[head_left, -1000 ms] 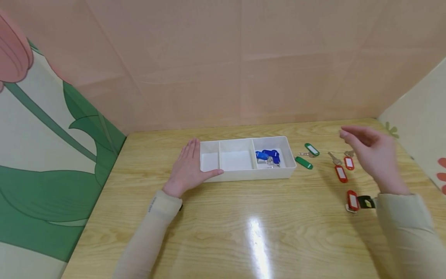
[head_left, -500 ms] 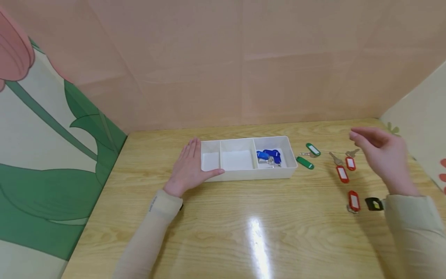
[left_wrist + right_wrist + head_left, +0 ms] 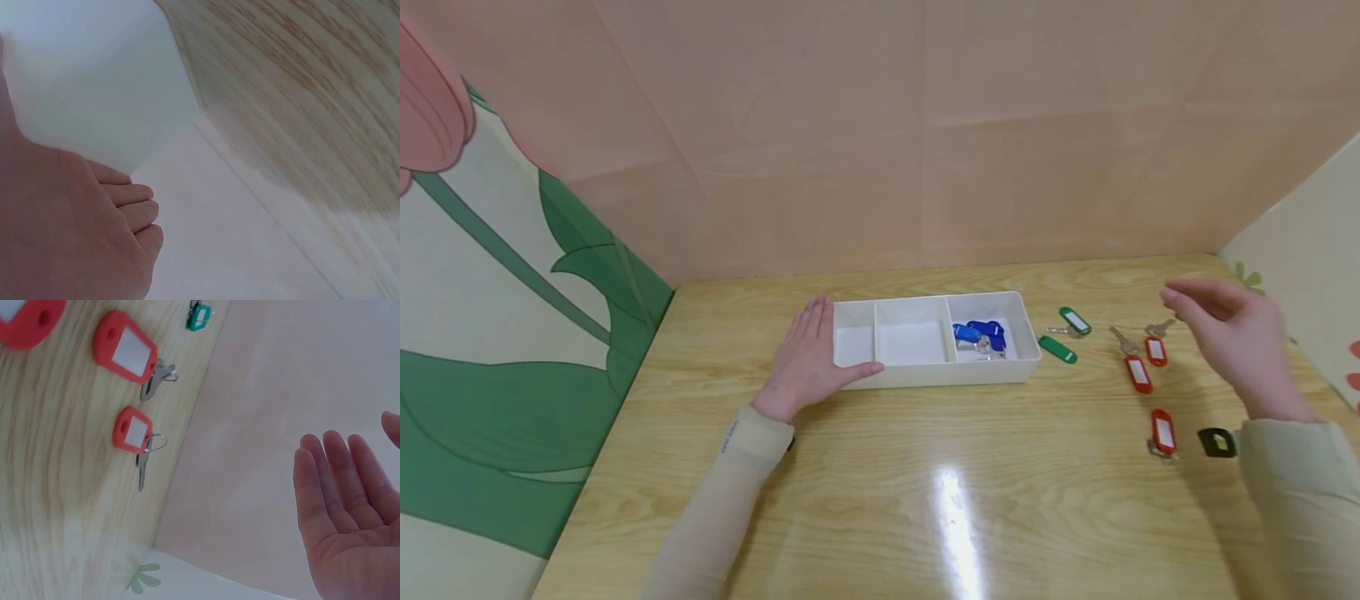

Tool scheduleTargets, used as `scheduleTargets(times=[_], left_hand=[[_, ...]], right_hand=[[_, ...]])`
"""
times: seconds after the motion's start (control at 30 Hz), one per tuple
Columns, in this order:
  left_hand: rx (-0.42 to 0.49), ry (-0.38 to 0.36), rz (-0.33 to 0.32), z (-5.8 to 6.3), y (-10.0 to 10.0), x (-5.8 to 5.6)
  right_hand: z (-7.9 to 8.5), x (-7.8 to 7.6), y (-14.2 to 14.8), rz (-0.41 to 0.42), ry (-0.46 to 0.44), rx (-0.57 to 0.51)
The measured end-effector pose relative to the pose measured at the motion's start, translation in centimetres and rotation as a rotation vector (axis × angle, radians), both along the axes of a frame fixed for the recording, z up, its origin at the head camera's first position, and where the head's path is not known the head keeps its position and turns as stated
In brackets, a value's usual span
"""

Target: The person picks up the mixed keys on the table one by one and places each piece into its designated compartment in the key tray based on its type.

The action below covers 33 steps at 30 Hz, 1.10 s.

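Observation:
My left hand lies against the left end of a white three-compartment box, its fingers straight along that end and its thumb on the front wall. Blue key tags with keys lie in the box's right compartment. Off to the right, my right hand hovers above the table with nothing in it; in the right wrist view its fingers are relaxed. Nearest to it are red-tagged keys: one tag at the back, another tag beside it, and a third tag nearer the front.
Green key tags, one behind the other, lie just right of the box. A small black item shows by the right sleeve. The wooden table meets a pink backdrop behind and a patterned panel on each side.
My right hand has drifted to the right, away from the red tags. My left hand and the box stay where they were, apart from a slight shift of the whole view.

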<state>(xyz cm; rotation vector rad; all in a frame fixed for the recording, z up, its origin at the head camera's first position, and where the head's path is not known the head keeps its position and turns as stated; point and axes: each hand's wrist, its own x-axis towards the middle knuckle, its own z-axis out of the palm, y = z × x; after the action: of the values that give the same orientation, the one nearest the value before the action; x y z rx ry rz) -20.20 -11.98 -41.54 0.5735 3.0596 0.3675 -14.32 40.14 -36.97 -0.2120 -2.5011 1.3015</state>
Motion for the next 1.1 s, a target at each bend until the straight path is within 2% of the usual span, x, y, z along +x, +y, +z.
scheduleTargets(times=[0.57, 0.77, 1.1], left_hand=[[-0.006, -0.007, 0.000, 0.0, 0.0, 0.0], [-0.018, -0.006, -0.001, 0.0, 0.0, -0.1], [-0.023, -0.015, 0.005, 0.1, 0.0, -0.1]], right_hand=[[-1.1, -0.1, 1.4, 0.003, -0.153, 0.154], [-2.1, -0.6, 2.6, 0.039, -0.173, 0.169], [-3.9, -1.0, 3.7, 0.078, -0.272, 0.301]])
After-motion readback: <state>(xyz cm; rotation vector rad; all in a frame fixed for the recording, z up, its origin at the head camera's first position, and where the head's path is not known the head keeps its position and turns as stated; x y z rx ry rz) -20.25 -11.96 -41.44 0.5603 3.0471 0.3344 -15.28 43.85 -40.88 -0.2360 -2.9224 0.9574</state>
